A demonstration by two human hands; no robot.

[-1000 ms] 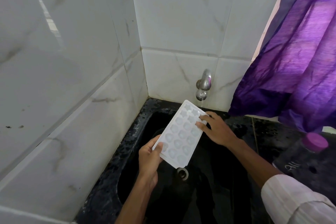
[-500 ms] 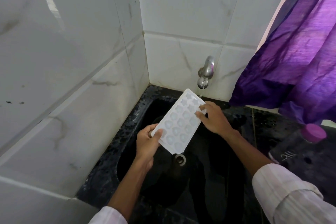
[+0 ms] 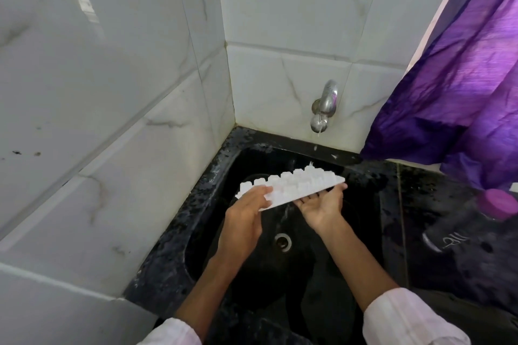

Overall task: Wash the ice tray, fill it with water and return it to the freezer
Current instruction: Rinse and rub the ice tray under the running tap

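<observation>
Head view: the white ice tray (image 3: 291, 186) hangs over the black sink (image 3: 201, 221), below and slightly left of the wall tap (image 3: 325, 105), turned so the bumpy undersides of its cells face up. The left hand (image 3: 246, 216) is closed on the tray's left end, fingers curled over the top. The right hand (image 3: 322, 206) lies palm up and mostly open beneath the tray's right end, fingertips touching its underside edge. A thin trickle of water falls from the tap onto the far edge of the tray. The sink drain (image 3: 283, 242) sits below the tray, between the two forearms. To the right of the tap hangs a purple curtain (image 3: 462, 78), and a bottle with a pink cap (image 3: 501, 204) lies on the counter beyond the sink's right rim.
</observation>
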